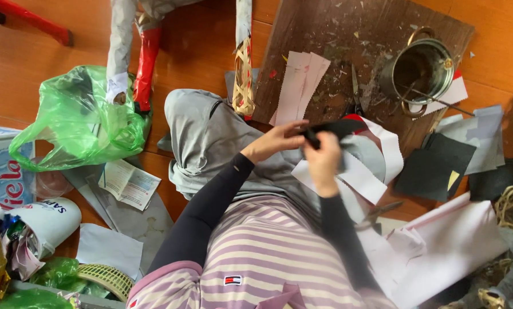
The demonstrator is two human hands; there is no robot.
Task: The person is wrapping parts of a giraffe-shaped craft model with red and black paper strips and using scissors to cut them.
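**Both hands on a black piece over the lap**

We hold a black piece (334,128) of what looks like paper or card between our two hands, above our grey knee (205,134). Our left hand (276,140) pinches its near end with fingers closed on it; our right hand (323,157) is wrapped over the piece from the other side, its grip also closed on the black piece. We cannot tell more of the piece's shape, as the fingers cover much of it.

Just beyond the hands, white paper sheets (371,166) lie overlapping on the floor, and scissors (382,210) lie near the right forearm. Farther out, a brown board (348,57) lies on the floor, flecked with scraps. On it lie white strips (299,83) near its left edge, a second pair of scissors (355,88) in the middle, and a metal pot (425,66) at its right edge. Black squares (437,166) lie off the board's near right corner.

To the left on the wooden floor sit a green bag (79,117) and a folded leaflet (127,183), well apart from the hands.
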